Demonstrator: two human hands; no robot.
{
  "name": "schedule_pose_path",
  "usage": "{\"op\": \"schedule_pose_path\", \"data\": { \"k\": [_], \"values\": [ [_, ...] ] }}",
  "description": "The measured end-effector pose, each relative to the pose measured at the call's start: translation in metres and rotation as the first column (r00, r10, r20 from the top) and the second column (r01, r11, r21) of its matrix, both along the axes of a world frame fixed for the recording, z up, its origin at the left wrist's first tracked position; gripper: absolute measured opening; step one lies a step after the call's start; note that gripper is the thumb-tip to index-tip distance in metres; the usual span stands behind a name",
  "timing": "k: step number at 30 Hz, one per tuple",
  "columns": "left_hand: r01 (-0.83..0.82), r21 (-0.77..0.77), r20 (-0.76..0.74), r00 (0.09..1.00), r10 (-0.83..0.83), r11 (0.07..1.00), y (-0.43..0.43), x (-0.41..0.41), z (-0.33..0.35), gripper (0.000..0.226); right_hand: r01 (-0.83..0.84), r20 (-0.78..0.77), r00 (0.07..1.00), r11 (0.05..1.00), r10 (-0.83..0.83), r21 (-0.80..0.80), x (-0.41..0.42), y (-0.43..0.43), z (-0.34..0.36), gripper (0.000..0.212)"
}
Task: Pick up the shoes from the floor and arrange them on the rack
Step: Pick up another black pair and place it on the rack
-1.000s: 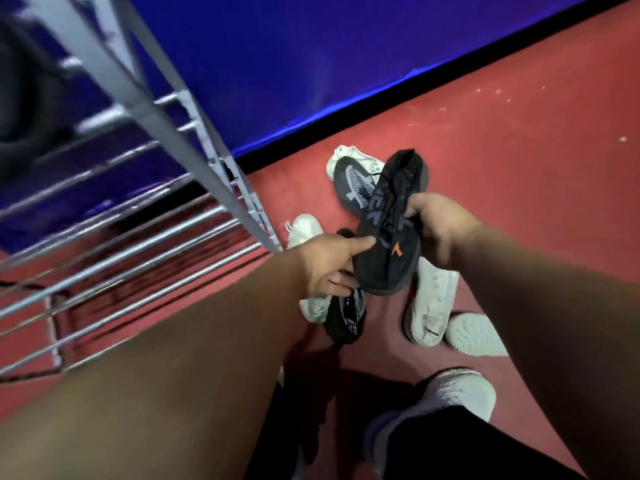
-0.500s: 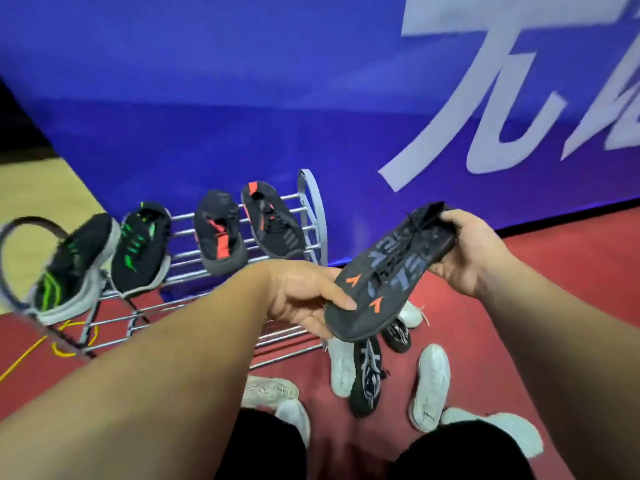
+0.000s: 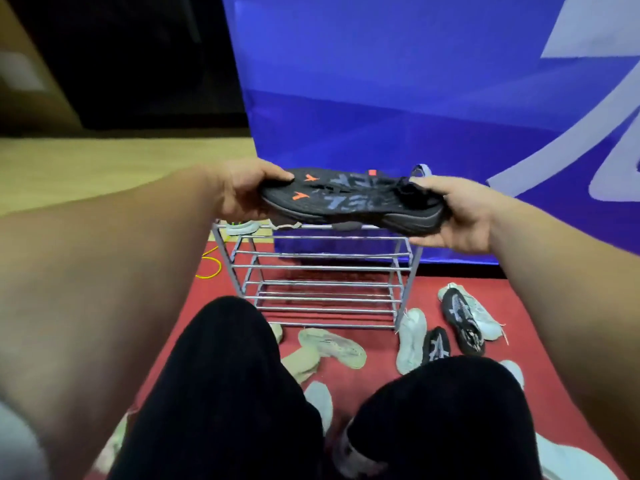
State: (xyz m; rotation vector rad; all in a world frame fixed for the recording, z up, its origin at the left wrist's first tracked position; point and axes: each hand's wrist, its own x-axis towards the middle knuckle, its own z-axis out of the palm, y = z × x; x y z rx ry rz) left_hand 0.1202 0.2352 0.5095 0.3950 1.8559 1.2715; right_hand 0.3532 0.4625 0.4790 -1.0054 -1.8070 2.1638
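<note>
We now hold the black shoe (image 3: 353,200) level, no longer tilted, at twelve o'clock just over the rack (image 3: 322,268), with the fingers of left hand (image 3: 249,194) and right hand (image 3: 460,216) curled round its ends, seemingly ready for placing.

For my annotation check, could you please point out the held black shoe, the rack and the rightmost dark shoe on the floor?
black shoe (image 3: 349,202), head view, middle of its side.
rack (image 3: 322,268), head view, a middle shelf bar.
rightmost dark floor shoe (image 3: 462,322), head view, its upper.
</note>
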Motion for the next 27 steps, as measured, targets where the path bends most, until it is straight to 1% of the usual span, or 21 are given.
{"op": "schedule_pose_path", "data": {
  "k": [2, 5, 8, 11, 13, 18, 20, 24, 27],
  "values": [
    [-0.098, -0.051, -0.039, 0.995, 0.096, 0.994, -0.028, -0.012, -0.007, 0.007, -0.143, 0.081, 0.986, 0.99, 0.144, -0.015, -0.024, -0.017, -0.012, 0.025],
    [-0.213, -0.173, -0.047, 0.977, 0.208, 0.962, -0.071, -0.031, -0.032, 0.011, -0.291, 0.167, 0.941, 0.956, 0.293, -0.04, -0.059, -0.039, -0.036, 0.021],
    [-0.23, -0.268, 0.021, 0.97, 0.244, 0.936, -0.115, -0.041, -0.063, 0.012, -0.37, 0.224, 0.9, 0.927, 0.373, -0.057, -0.097, -0.059, -0.061, 0.018],
    [-0.25, -0.313, 0.103, 0.95, 0.294, 0.916, -0.159, -0.053, -0.092, 0.011, -0.459, 0.282, 0.843, 0.886, 0.457, -0.064, -0.136, -0.081, -0.082, 0.019],
    [-0.274, -0.334, 0.131, 0.934, 0.333, 0.902, -0.184, -0.063, -0.105, 0.01, -0.503, 0.299, 0.811, 0.86, 0.502, -0.08, -0.162, -0.097, -0.093, 0.02],
    [-0.37, -0.346, 0.138, 0.889, 0.436, 0.862, -0.227, -0.093, -0.136, 0.014, -0.54, 0.334, 0.773, 0.836, 0.54, -0.1, -0.22, -0.14, -0.12, 0.023],
    [-0.399, -0.348, 0.153, 0.869, 0.471, 0.849, -0.242, -0.109, -0.155, 0.013, -0.55, 0.351, 0.761, 0.829, 0.546, -0.1, -0.241, -0.156, -0.131, 0.018],
    [-0.455, -0.367, 0.187, 0.818, 0.544, 0.811, -0.265, -0.134, -0.204, 0.006, -0.561, 0.409, 0.73, 0.822, 0.548, -0.099, -0.282, -0.181, -0.164, 0.017],
    [-0.471, -0.406, 0.207, 0.787, 0.581, 0.783, -0.275, -0.143, -0.25, 0.009, -0.527, 0.455, 0.73, 0.844, 0.511, -0.102, -0.311, -0.196, -0.203, 0.017]
  ]
}}
